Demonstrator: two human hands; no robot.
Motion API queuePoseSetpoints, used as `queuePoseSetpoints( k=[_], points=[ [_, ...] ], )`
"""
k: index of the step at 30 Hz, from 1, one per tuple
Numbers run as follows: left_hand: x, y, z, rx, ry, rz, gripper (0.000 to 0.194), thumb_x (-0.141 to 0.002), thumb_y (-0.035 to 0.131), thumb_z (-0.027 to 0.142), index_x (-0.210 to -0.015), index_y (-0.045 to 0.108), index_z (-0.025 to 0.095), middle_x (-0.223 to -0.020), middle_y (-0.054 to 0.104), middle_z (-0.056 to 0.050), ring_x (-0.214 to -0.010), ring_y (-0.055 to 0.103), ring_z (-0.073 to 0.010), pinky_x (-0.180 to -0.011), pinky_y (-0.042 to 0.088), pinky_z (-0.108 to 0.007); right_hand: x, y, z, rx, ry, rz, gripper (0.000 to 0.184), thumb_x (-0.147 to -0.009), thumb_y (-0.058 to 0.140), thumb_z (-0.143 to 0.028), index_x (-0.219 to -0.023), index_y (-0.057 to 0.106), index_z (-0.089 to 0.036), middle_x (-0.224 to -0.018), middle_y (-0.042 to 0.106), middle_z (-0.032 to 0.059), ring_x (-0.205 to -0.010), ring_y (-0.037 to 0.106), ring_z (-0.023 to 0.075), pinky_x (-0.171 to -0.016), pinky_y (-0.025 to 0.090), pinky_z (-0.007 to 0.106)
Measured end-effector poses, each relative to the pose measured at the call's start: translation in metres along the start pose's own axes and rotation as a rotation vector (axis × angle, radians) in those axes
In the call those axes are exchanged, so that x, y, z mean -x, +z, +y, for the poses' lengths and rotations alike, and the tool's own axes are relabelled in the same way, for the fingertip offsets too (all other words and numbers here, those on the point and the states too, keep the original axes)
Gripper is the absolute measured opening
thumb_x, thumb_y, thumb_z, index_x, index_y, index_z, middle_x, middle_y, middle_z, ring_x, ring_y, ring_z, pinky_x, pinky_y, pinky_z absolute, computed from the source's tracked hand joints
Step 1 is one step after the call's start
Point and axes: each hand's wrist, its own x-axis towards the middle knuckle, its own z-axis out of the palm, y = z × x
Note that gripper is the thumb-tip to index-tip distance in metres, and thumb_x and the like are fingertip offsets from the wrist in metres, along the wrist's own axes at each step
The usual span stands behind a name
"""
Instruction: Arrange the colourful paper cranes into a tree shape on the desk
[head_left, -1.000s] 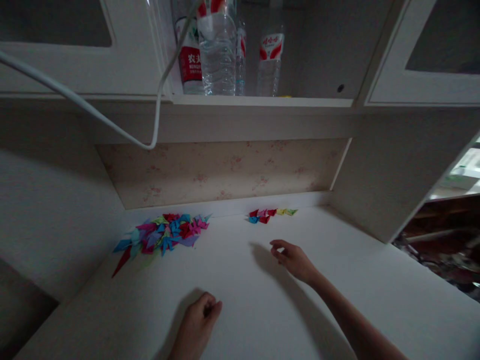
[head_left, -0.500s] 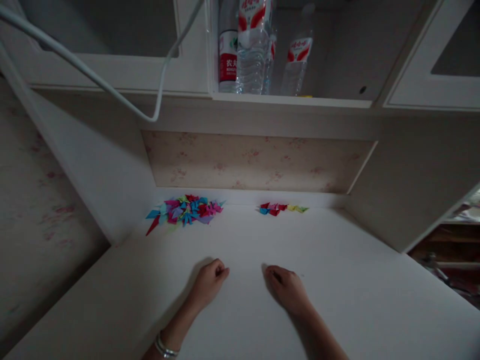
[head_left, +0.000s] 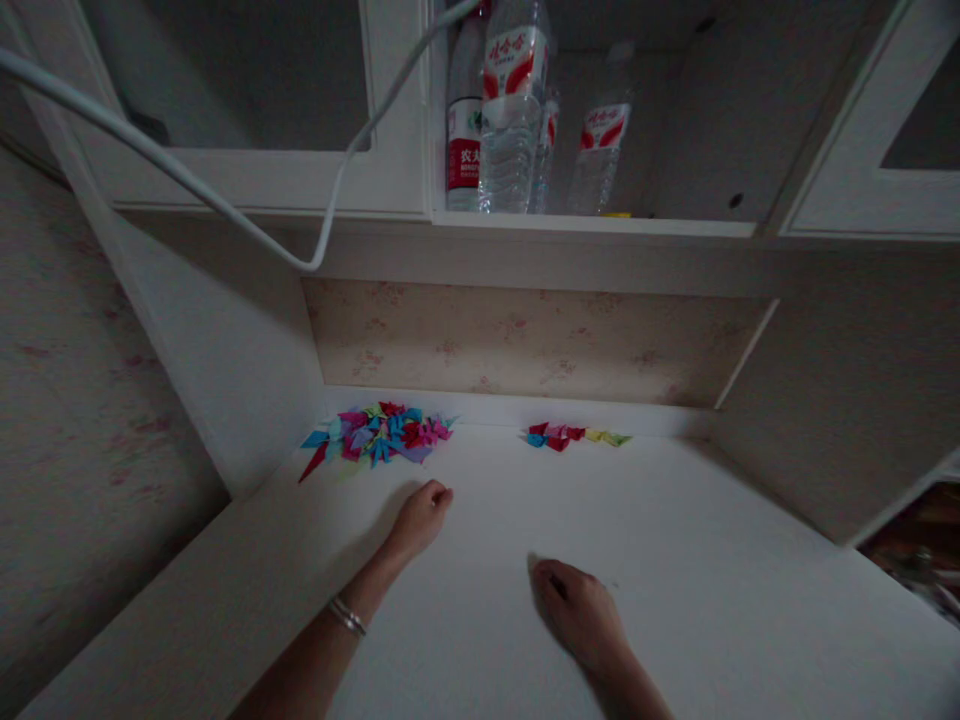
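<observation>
My left hand, with silver bangles on the wrist, is curled into a loose fist above the white desktop. It is just in front of a heap of folded paper pieces in red, blue, purple, pink and green, without touching them. My right hand rests as a fist on the desktop, farther toward me. Nothing shows in the fingers of either hand. A smaller row of folded paper pieces in blue, red, pink and yellow lies by the back edge, beyond the right hand.
Overhead, a cabinet shelf holds several plastic bottles. A white cable or bar hangs across the upper left. Side panels close in the desk, and floral wallpaper covers the back.
My left hand has moved forward, closer to the larger paper heap. The right hand stays in about the same place, still closed. The camera view has tilted up a little.
</observation>
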Motion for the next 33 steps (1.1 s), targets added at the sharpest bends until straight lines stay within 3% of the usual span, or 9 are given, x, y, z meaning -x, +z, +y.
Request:
queuePoseSetpoints(
  k=[5,10,15,20,24,33],
  points=[
    [-0.07,-0.022,0.0,-0.329,-0.046,0.106,0.019,-0.087,0.048,0.021,-0.1,0.062,0.019,-0.106,0.065,-0.009,-0.094,0.063,-0.0219,-0.079,0.046,-0.03,-0.003,-0.006,-0.005,-0.015,0.062,-0.013,0.037,-0.092,0.037,-0.039,-0.085,0.071,-0.028,-0.08,0.074,0.0013,-0.077,0.069,0.0177,-0.063,0.04,0.022],
    [-0.101,-0.02,-0.009,-0.565,-0.033,0.134,0.036,-0.089,0.037,0.015,-0.12,0.056,0.017,-0.124,0.055,-0.018,-0.097,0.065,-0.0301,-0.078,0.05,-0.042,-0.006,-0.008,-0.006,0.002,0.095,-0.005,0.032,-0.09,0.04,-0.033,-0.086,0.072,-0.027,-0.082,0.075,0.0019,-0.077,0.069,0.0174,-0.063,0.039,0.022],
    [-0.114,-0.007,-0.015,-0.682,-0.028,0.153,0.038,-0.089,0.035,0.014,-0.119,0.058,0.018,-0.12,0.055,-0.018,-0.09,0.067,-0.0297,-0.071,0.054,-0.041,-0.009,-0.007,-0.005,0.011,0.114,0.023,0.031,-0.09,0.042,-0.032,-0.086,0.072,-0.028,-0.082,0.075,0.0013,-0.074,0.069,0.0171,-0.06,0.037,0.022],
    [-0.125,-0.006,-0.015,-0.725,-0.009,0.22,0.042,-0.092,0.031,0.015,-0.13,0.049,0.018,-0.121,0.053,-0.019,-0.086,0.068,-0.0286,-0.066,0.054,-0.04,-0.009,-0.007,-0.004,0.015,0.12,0.036,0.03,-0.09,0.043,-0.031,-0.083,0.072,-0.028,-0.079,0.075,0.0013,-0.074,0.069,0.017,-0.06,0.036,0.022],
    [-0.13,-0.01,-0.016,-0.727,0.022,0.204,0.038,-0.091,0.032,0.014,-0.118,0.059,0.02,-0.114,0.057,-0.016,-0.085,0.068,-0.0277,-0.068,0.054,-0.039,-0.009,-0.005,-0.001,0.013,0.115,0.045,0.028,-0.09,0.044,-0.029,-0.085,0.072,-0.028,-0.08,0.075,0.0012,-0.073,0.069,0.0168,-0.06,0.036,0.022],
    [-0.116,-0.014,-0.008,-0.563,0.055,0.286,0.036,-0.095,0.03,0.024,-0.118,0.056,0.017,-0.117,0.056,-0.019,-0.09,0.065,-0.0319,-0.072,0.052,-0.046,-0.009,-0.006,-0.001,0.019,0.106,0.042,0.033,-0.092,0.04,-0.03,-0.082,0.072,-0.026,-0.078,0.075,0.0024,-0.072,0.068,0.016,-0.058,0.034,0.022]
  ],
)
